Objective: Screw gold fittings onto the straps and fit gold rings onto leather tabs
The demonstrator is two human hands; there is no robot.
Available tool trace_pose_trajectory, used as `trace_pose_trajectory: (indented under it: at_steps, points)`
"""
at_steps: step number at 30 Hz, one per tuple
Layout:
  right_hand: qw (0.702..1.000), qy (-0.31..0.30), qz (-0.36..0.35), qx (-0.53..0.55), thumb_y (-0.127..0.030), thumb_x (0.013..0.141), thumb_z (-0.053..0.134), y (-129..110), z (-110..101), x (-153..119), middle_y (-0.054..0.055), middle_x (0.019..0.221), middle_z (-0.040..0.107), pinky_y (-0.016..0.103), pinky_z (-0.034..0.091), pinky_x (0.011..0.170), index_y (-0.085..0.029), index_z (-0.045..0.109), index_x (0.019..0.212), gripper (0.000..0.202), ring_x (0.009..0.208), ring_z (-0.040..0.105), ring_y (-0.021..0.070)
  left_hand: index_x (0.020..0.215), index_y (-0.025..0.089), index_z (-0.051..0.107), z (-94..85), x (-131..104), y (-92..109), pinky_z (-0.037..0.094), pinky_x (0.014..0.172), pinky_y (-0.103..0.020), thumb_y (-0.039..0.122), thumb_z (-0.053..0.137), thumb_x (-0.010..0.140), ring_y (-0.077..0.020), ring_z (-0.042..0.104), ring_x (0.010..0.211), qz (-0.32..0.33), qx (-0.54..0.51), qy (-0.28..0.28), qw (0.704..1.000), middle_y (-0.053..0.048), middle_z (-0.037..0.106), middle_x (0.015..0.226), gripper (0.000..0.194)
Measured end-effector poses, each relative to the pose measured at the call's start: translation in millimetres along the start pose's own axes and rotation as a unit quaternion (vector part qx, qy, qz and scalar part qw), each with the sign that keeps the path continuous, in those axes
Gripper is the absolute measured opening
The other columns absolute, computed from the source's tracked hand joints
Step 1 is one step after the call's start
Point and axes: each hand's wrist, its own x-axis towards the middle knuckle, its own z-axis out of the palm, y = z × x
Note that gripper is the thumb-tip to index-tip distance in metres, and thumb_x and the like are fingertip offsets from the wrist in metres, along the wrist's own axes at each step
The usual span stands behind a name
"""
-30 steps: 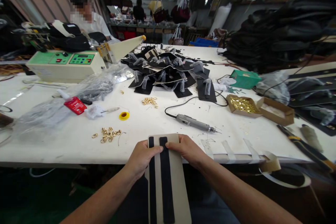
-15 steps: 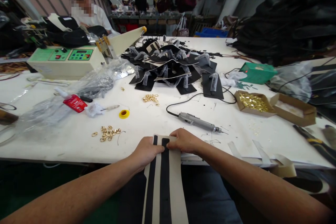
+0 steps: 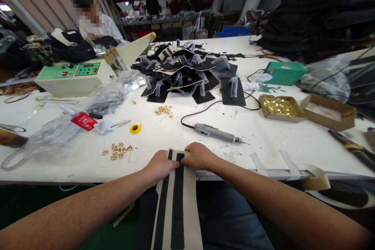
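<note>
A long cream panel with black stripes hangs over the table's front edge, down across my lap. My left hand pinches its upper left edge, thumb on top beside the middle stripe. On the upper right, my right hand grips the same panel, its thumb close to the left thumb. The fingers beneath the panel are hidden. Gold rings lie left of my left hand, and a grey electric screwdriver lies beyond my right hand.
Black pieces with plastic-wrapped straps are piled at the back. A cream machine and a red glue bottle stand or lie left. On the right are a green box and a carton of gold parts. A person sits back left.
The view has shifted a little, so the table items and both hands appear slightly further left. Both hands keep their hold on the striped panel.
</note>
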Motion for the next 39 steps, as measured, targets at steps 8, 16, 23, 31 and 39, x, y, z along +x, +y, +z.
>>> trace_pose_trajectory:
  at_steps: [8, 16, 23, 31, 39]
  points:
    - [1.000, 0.002, 0.013, -0.002, -0.032, 0.071, 0.071, -0.8, -0.2, -0.3, 0.007, 0.082, 0.078, 0.027, 0.040, 0.057, -0.020, 0.083, 0.086, 0.023, 0.078, 0.070, 0.0231, 0.111, 0.018, 0.071, -3.4, -5.5, -3.5, 0.055, 0.093, -0.040, 0.021, 0.073, 0.078, -0.0293, 0.072, 0.104, 0.089, 0.121, 0.078, 0.986, -0.009, 0.078, 0.109, 0.033]
    - [1.000, -0.005, 0.010, -0.003, -0.034, 0.071, 0.073, -4.2, -0.6, -2.8, 0.009, 0.085, 0.079, 0.027, 0.043, 0.059, -0.020, 0.084, 0.092, 0.028, 0.081, 0.071, 0.0249, 0.119, 0.026, 0.075, 4.1, -9.8, -32.6, 0.047, 0.114, -0.051, 0.022, 0.076, 0.085, -0.0307, 0.056, 0.132, 0.358, 0.248, 0.187, 0.881, -0.009, 0.065, 0.140, 0.034]
    - [0.999, -0.011, 0.023, -0.020, -0.041, 0.073, 0.074, -8.7, -6.2, -8.5, 0.008, 0.092, 0.081, 0.026, 0.045, 0.060, -0.021, 0.083, 0.097, 0.033, 0.085, 0.073, 0.0244, 0.114, 0.028, 0.079, 11.2, 5.9, -62.0, 0.049, 0.113, -0.054, 0.035, 0.071, 0.093, -0.0305, 0.062, 0.127, 0.394, 0.217, 0.204, 0.870, -0.007, 0.073, 0.132, 0.023]
    - [0.991, 0.125, -0.049, -0.010, -0.050, 0.079, 0.077, 18.0, 2.6, -35.4, 0.003, 0.117, 0.078, 0.031, 0.054, 0.086, -0.029, 0.076, 0.120, 0.046, 0.103, 0.073, 0.0250, 0.114, 0.034, 0.080, 10.9, 36.7, -95.6, 0.052, 0.111, -0.058, 0.066, 0.063, 0.092, -0.0338, 0.063, 0.126, 0.430, 0.235, 0.217, 0.844, -0.004, 0.074, 0.131, 0.043]
    - [0.891, 0.431, 0.141, 0.003, -0.039, 0.095, 0.062, 186.6, -60.8, -136.6, 0.002, 0.096, 0.078, 0.027, 0.053, 0.083, -0.021, 0.077, 0.101, 0.024, 0.087, 0.071, 0.0170, 0.111, 0.036, 0.080, 11.3, 46.8, -110.3, 0.051, 0.112, -0.063, 0.070, 0.060, 0.090, -0.0361, 0.061, 0.130, 0.404, 0.258, 0.214, 0.852, -0.003, 0.074, 0.132, 0.044]
